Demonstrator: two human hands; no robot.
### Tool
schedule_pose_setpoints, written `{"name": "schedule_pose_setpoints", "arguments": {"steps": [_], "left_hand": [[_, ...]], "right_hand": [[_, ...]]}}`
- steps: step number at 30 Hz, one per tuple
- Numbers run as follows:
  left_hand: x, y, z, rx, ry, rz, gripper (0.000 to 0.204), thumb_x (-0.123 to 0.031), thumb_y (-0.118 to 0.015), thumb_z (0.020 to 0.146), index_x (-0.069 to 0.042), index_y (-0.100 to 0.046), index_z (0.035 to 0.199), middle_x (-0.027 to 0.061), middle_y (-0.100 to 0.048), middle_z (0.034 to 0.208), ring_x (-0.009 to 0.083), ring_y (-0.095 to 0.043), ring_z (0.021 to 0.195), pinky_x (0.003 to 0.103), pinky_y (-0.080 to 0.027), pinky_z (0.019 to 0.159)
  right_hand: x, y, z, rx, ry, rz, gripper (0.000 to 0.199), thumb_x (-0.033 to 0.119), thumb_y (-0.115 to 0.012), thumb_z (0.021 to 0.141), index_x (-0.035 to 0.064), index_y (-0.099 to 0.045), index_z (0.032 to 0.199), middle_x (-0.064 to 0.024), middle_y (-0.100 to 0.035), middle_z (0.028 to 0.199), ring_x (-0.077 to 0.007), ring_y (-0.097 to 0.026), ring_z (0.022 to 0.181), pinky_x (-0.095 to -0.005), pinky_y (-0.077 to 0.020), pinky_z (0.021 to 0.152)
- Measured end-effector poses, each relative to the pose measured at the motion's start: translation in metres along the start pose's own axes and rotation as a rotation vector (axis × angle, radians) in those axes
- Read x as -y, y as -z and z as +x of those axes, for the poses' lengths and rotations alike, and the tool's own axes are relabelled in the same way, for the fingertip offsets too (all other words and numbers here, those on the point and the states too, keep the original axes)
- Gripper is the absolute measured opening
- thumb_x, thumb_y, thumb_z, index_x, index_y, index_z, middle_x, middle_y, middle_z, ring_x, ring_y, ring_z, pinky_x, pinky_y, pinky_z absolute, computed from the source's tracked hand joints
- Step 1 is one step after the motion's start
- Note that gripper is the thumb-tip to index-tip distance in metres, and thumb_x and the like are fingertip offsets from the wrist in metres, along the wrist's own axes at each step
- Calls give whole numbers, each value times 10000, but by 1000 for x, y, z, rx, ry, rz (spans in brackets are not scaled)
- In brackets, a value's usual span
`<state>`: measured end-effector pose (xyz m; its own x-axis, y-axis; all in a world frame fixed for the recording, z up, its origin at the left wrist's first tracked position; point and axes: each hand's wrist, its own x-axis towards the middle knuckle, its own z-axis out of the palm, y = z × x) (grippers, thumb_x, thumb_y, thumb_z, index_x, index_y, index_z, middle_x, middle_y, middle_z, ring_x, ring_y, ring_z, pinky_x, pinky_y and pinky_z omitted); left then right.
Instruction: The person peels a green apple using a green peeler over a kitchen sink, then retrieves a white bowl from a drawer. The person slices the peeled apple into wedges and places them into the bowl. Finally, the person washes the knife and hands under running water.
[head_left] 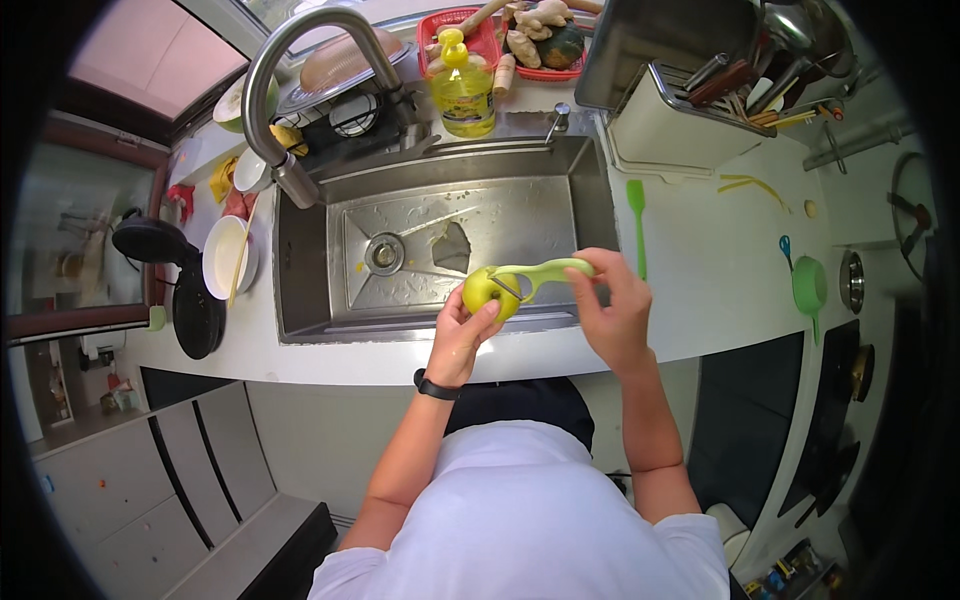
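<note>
Over the front edge of the steel sink (520, 240), my left hand (455, 345) is closed around a green apple (480, 290), with fingers and thumb on its lower side. My right hand (616, 315) grips the end of a light green peeler (548, 270). The peeler's blade rests against the upper right of the apple, and its handle points right toward my fingers. A dark, thin scrap (451, 248) lies on the sink floor beside the drain (384, 254).
A tall curved faucet (295, 180) arches over the sink's left side. Behind the sink stands a yellow soap bottle (464, 95). A green spatula (637, 215) lies on the right counter near a utensil holder (660, 125). White bowls (225, 258) stand at left.
</note>
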<state>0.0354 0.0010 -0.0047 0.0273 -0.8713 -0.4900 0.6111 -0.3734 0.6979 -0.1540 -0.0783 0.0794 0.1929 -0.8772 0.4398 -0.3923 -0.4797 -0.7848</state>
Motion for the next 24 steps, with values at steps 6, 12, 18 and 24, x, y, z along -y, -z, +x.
{"name": "schedule_pose_setpoints", "arguments": {"steps": [6,12,18,24], "left_hand": [[-6,8,-6,27,-13,-49,503,-140,-674,896,-62,-444,1337,45,-590,1197,139,-600,1084,301,-531,893],[-11,14,-8,59,19,-43,456,-140,-666,900,-64,-476,1308,41,-596,1189,137,-606,1074,290,-524,896],[-11,11,-8,8,5,-5,416,-124,-674,886,-31,-497,1252,47,-626,1099,118,-629,986,261,-523,853],[-9,17,-5,-58,-18,50,412,-95,-677,861,-17,-493,1222,61,-630,1065,100,-625,923,248,-517,797]], "right_hand": [[23,-27,1,55,322,-52,250,63,-766,739,51,-612,936,-93,-630,785,-270,-621,637,-330,-482,529],[17,-40,2,252,138,8,138,29,-738,789,7,-650,893,-81,-634,810,-192,-602,596,-275,-472,508],[0,-51,-7,318,-88,170,90,46,-705,837,7,-660,905,-79,-638,806,-154,-549,545,-252,-420,479],[-6,-59,-14,294,57,225,132,14,-694,829,13,-657,956,-95,-646,806,-191,-572,584,-280,-440,520]]}}
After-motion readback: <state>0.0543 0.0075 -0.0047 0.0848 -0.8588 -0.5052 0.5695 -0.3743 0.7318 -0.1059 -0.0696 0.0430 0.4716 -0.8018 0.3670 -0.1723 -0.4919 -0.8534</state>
